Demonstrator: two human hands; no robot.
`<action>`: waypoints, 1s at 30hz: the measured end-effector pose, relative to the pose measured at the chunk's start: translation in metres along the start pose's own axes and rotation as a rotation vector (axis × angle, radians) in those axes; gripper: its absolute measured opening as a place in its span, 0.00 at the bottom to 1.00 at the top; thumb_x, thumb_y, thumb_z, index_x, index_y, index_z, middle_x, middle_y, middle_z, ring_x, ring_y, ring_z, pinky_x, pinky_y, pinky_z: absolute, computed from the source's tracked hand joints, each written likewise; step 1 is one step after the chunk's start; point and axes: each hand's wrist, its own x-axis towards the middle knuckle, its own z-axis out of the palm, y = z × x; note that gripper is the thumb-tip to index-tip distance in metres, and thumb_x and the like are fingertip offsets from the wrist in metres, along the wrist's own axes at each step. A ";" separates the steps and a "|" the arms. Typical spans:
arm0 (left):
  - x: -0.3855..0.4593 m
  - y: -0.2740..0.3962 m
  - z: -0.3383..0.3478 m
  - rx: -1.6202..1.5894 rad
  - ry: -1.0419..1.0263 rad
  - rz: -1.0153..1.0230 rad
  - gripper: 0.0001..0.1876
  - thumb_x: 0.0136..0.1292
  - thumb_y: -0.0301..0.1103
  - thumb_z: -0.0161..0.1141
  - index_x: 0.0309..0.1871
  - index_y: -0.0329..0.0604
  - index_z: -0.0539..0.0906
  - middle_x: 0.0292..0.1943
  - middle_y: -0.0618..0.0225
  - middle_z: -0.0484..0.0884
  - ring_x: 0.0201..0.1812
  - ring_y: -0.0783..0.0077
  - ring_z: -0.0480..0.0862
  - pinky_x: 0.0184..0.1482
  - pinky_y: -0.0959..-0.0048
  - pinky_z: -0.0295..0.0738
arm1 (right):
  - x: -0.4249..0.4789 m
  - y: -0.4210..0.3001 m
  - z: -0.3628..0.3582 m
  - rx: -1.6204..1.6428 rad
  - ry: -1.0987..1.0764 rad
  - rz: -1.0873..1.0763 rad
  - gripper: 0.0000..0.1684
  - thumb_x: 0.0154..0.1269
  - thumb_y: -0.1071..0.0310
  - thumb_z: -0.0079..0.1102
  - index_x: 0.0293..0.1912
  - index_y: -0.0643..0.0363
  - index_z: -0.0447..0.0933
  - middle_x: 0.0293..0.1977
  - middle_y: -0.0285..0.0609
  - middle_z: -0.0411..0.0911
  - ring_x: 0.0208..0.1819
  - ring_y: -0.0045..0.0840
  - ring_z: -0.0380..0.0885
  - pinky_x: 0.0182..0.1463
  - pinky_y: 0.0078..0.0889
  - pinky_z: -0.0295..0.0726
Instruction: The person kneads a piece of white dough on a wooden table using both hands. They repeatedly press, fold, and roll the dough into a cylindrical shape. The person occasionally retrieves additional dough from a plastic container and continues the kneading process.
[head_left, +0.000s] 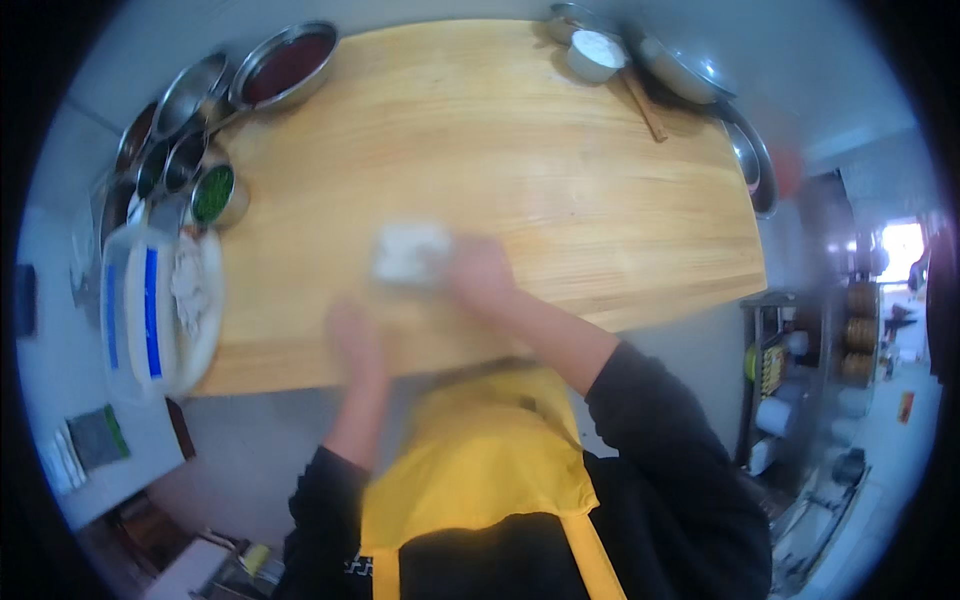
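Note:
My right hand (484, 271) is at the right end of a pale, roughly rectangular thing (409, 253), with its fingers on it. Blur hides whether that is a folded cloth or something else. The thing lies on or just over the pale wooden board (465, 157), near its middle. My left hand (356, 330) is lower and to the left, apart from the pale thing, over the near part of the board. It is too blurred to tell how its fingers are set, and nothing shows in it.
Metal bowls, one of dark red stuff (292, 69), line the far left. Nearer stand a metal cup of chopped greens (214, 195) and a clear plastic container (120, 315). A white tub of powder (596, 56), a wooden stick (645, 105) and metal bowls (679, 71) are at the far right.

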 end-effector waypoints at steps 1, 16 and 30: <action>-0.002 0.014 -0.001 -0.426 -0.166 -0.217 0.24 0.74 0.36 0.49 0.69 0.35 0.68 0.66 0.54 0.72 0.65 0.59 0.73 0.64 0.65 0.69 | -0.007 -0.004 -0.005 -0.023 -0.068 0.047 0.32 0.51 0.66 0.68 0.59 0.40 0.77 0.48 0.56 0.78 0.44 0.44 0.79 0.49 0.46 0.76; 0.013 0.170 0.095 0.385 -0.702 -0.077 0.34 0.76 0.58 0.35 0.52 0.36 0.83 0.48 0.49 0.85 0.51 0.55 0.84 0.55 0.60 0.74 | 0.046 0.087 -0.033 0.223 0.427 -0.207 0.23 0.74 0.52 0.46 0.43 0.62 0.82 0.38 0.57 0.82 0.44 0.50 0.79 0.51 0.49 0.76; -0.056 0.121 0.116 0.783 -0.165 0.683 0.13 0.61 0.39 0.49 0.30 0.48 0.85 0.29 0.63 0.83 0.33 0.53 0.79 0.42 0.54 0.69 | -0.074 0.021 0.003 0.338 0.190 0.085 0.09 0.52 0.70 0.55 0.34 0.63 0.74 0.34 0.52 0.73 0.38 0.46 0.71 0.44 0.48 0.71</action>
